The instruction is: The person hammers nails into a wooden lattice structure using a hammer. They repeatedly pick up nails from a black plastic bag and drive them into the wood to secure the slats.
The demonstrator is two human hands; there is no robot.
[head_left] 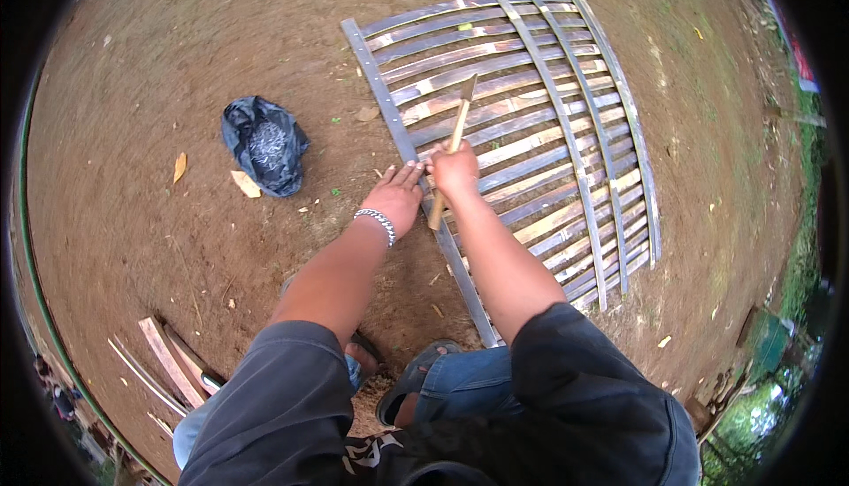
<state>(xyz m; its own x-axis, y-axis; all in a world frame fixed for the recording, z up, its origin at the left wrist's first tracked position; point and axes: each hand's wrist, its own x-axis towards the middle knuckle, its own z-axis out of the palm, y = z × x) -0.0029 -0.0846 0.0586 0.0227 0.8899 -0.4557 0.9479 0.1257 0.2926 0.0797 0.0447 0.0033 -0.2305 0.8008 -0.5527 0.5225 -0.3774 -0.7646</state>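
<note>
A lattice panel of split bamboo slats (548, 141) lies on the ground, with a long dark edge strip (382, 97) along its left side. My right hand (455, 170) is closed round a long wooden-handled tool (461, 123) with a flat, dark metal head. Its head points away from me over the slats. Just to the left, my left hand (395, 200) lies with fingers stretched out, fingertips at the edge strip. Whether a nail sits under those fingertips is hidden. Left of the panel, a black plastic bag (240, 137) stands open around a heap of small shiny nails (272, 144).
Brown bare soil (159, 221) surrounds the panel, with dry leaves (180, 168) scattered on it. Curved wooden strips (171, 362) lie at lower left, beside my leg. A green hose (40, 287) runs along the left rim. My sandalled foot (411, 384) is close to the panel's near corner.
</note>
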